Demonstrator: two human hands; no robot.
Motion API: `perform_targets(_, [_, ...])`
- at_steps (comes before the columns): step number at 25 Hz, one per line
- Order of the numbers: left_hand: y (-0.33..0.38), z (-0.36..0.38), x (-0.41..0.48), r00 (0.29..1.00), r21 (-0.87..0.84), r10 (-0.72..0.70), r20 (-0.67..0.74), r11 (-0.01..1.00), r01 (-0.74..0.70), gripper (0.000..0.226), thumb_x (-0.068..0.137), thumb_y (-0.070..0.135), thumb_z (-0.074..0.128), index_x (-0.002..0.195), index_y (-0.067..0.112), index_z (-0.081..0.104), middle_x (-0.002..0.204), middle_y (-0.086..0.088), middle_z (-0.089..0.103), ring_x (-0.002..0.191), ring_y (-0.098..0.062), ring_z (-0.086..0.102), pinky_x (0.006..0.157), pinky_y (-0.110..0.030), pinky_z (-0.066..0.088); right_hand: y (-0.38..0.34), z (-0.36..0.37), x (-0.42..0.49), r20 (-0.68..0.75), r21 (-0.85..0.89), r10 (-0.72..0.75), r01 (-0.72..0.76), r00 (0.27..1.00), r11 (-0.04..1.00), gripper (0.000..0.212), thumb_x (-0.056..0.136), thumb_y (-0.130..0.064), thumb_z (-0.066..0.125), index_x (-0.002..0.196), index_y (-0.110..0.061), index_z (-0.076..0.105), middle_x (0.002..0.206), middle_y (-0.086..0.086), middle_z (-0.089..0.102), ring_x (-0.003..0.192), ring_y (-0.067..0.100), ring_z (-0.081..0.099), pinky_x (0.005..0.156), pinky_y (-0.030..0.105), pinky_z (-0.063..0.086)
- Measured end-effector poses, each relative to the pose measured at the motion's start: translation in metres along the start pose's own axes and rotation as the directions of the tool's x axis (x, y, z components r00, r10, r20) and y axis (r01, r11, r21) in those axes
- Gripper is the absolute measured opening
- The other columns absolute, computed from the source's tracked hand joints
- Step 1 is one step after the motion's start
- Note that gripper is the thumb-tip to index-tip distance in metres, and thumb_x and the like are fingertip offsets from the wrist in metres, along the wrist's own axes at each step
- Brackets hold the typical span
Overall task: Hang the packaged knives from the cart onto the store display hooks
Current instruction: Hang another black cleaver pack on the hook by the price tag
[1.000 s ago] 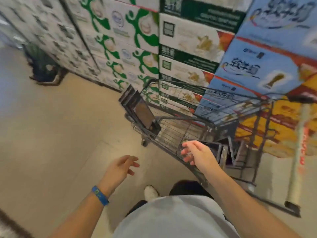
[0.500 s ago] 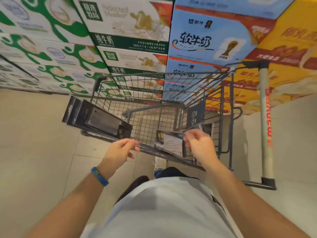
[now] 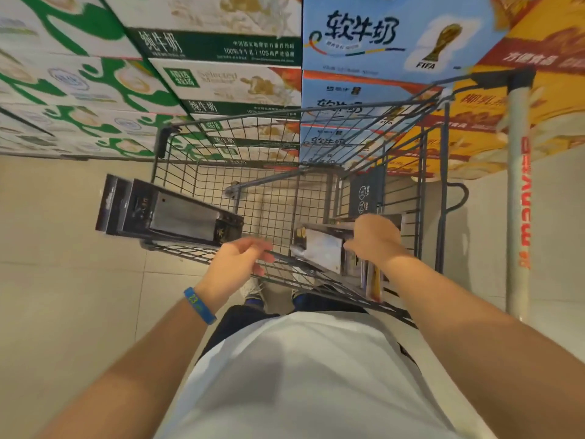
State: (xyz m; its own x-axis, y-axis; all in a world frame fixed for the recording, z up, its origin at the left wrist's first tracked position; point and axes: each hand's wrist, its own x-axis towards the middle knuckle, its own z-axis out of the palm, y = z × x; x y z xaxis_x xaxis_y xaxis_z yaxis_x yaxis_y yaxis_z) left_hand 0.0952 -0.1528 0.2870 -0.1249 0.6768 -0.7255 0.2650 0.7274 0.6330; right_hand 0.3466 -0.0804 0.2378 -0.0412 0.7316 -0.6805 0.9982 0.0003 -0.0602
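**Packaged knives in the cart, one pack in hand**

Packaged knives [image 3: 171,213] lie as a dark stack at the left end of the wire cart [image 3: 234,120], propped on its rim so the hanging ends stick out past the mesh over the tiled floor [image 3: 63,280]. A further knife pack [image 3: 323,251] sits tilted inside the basket on the right, its pale blade panel facing up. The right hand [image 3: 376,239] grips this pack at its right edge — the thumb presses on the face, while the other fingers curl down behind it and cannot be seen. More packs [image 3: 370,277] stand on edge just below that wrist, against the near wall of the basket.

The left hand [image 3: 234,264] holds the cart's near rim between the two lots of knives, fingers together and curled over the wire, thumb underneath. A blue wristband [image 3: 199,305] circles that wrist.

The cart handle [image 3: 517,185] — pale with red lettering — runs down the right side. Stacked milk cartons [image 3: 221,42] form a wall beyond the cart.
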Motion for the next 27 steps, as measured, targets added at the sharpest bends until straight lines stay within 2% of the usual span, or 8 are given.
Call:
perform_targets(2, [0.002, -0.001, 0.007, 1.000, 0.019, 0.002, 0.016, 1.000, -0.002, 0.026, 0.101, 0.020, 0.047, 0.098, 0.022, 0.073, 0.085, 0.003, 0.077, 0.054, -0.004, 0.062, 0.047, -0.010, 0.043, 0.012, -0.011, 0.009, 0.052, 0.192, 0.033, -0.042, 0.998, 0.981, 0.021, 0.092, -0.031, 0.070, 0.093, -0.010, 0.071, 0.077, 0.003, 0.064, 0.069, 0.020, 0.061, 0.052, 0.026, 0.039])
perform_targets(4, [0.005, -0.003, 0.012, 1.000, 0.042, 0.002, 0.026, 0.999, -0.003, 0.026, 0.100, 0.022, 0.047, 0.098, 0.023, 0.073, 0.084, 0.004, 0.077, 0.055, -0.006, 0.063, 0.048, -0.010, 0.043, 0.019, -0.025, 0.016, 0.105, 0.279, 0.027, -0.055, 0.994, 0.959, 0.019, 0.090, -0.029, 0.070, 0.094, -0.010, 0.070, 0.083, 0.007, 0.068, 0.075, 0.022, 0.064, 0.055, 0.028, 0.041])
perform_targets(7, [0.009, -0.006, 0.017, 1.000, 0.043, -0.008, 0.023, 0.999, 0.007, 0.024, 0.100, 0.024, 0.049, 0.097, 0.025, 0.073, 0.084, 0.005, 0.077, 0.056, -0.007, 0.063, 0.046, -0.011, 0.041, 0.009, -0.025, 0.012, 0.182, 0.221, -0.045, 0.004, 0.982, 0.975, 0.021, 0.086, -0.028, 0.076, 0.092, -0.009, 0.069, 0.085, 0.007, 0.069, 0.073, 0.019, 0.063, 0.055, 0.028, 0.042])
perform_targets(10, [0.011, -0.006, 0.021, 1.000, 0.040, -0.021, 0.021, 0.999, 0.020, 0.025, 0.100, 0.022, 0.048, 0.097, 0.023, 0.072, 0.085, 0.002, 0.077, 0.058, -0.008, 0.063, 0.047, -0.010, 0.042, -0.008, -0.008, 0.006, 0.236, 0.197, -0.111, 0.064, 0.965, 0.978, 0.023, 0.085, -0.030, 0.078, 0.078, -0.013, 0.065, 0.074, 0.001, 0.062, 0.064, 0.015, 0.059, 0.052, 0.024, 0.038])
perform_targets(16, [0.010, -0.003, 0.027, 0.998, 0.032, -0.053, 0.029, 0.998, 0.053, 0.023, 0.099, 0.021, 0.049, 0.097, 0.023, 0.073, 0.086, 0.001, 0.076, 0.056, -0.007, 0.061, 0.051, -0.013, 0.044, -0.021, -0.002, 0.008, 0.260, 0.141, -0.042, 0.005, 0.965, 0.990, 0.032, 0.093, -0.039, 0.065, 0.071, -0.017, 0.059, 0.068, -0.001, 0.059, 0.060, 0.013, 0.056, 0.051, 0.024, 0.035])
perform_targets(18, [0.004, -0.007, 0.028, 0.996, 0.060, -0.087, 0.032, 0.995, 0.085, 0.022, 0.099, 0.024, 0.050, 0.099, 0.023, 0.072, 0.087, 0.001, 0.076, 0.057, -0.006, 0.062, 0.053, -0.016, 0.043, -0.018, -0.005, 0.013, 0.261, 0.243, -0.013, -0.053, 0.965, 0.968, 0.029, 0.095, -0.033, 0.062, 0.072, -0.015, 0.058, 0.068, 0.000, 0.057, 0.059, 0.015, 0.055, 0.051, 0.026, 0.035])
perform_targets(22, [-0.013, -0.020, 0.027, 0.992, 0.072, -0.124, 0.026, 0.990, 0.122, 0.023, 0.100, 0.013, 0.047, 0.104, 0.012, 0.069, 0.090, -0.005, 0.074, 0.052, 0.000, 0.062, 0.046, -0.008, 0.043, -0.006, -0.014, 0.013, 0.278, 0.528, 0.004, -0.156, 0.961, 0.835, 0.020, 0.092, -0.030, 0.070, 0.085, -0.011, 0.070, 0.075, 0.006, 0.065, 0.064, 0.016, 0.062, 0.054, 0.027, 0.041])
perform_targets(27, [-0.033, -0.038, 0.023, 0.992, 0.129, -0.126, 0.012, 0.984, 0.123, 0.018, 0.100, 0.017, 0.052, 0.103, 0.018, 0.069, 0.086, 0.004, 0.074, 0.058, 0.000, 0.065, 0.050, -0.013, 0.047, 0.000, -0.054, 0.011, 0.210, 0.459, -0.015, -0.085, 0.978, 0.884, 0.028, 0.089, -0.031, 0.071, 0.077, -0.006, 0.065, 0.062, 0.004, 0.050, 0.054, 0.018, 0.048, 0.053, 0.028, 0.032])
